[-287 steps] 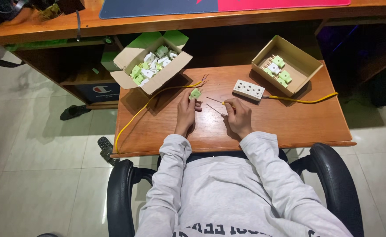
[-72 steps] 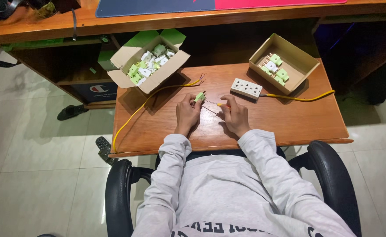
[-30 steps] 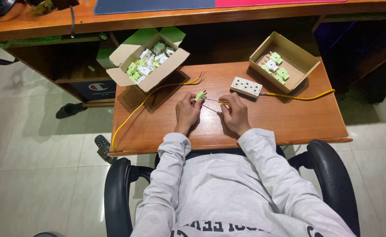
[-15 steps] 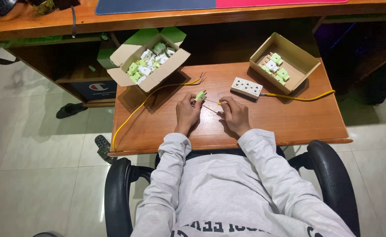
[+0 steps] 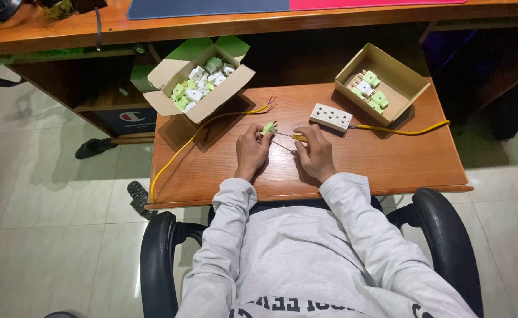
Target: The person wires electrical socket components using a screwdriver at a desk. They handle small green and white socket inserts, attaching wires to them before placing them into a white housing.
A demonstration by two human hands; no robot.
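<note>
A small green plug [image 5: 268,128] sits pinched in the fingertips of the left hand [image 5: 252,151], just above the wooden table [image 5: 388,159]. The right hand [image 5: 314,152] is closed around a yellow-handled screwdriver [image 5: 288,139], its thin shaft angled toward the plug. A white socket strip [image 5: 331,117] lies nearby.

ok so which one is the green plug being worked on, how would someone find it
Start at the small wooden table in front of the chair. Between the two cardboard boxes, the left hand holds a small green plug up at its fingertips. It alone is out of a box, pins toward the right hand.
</note>
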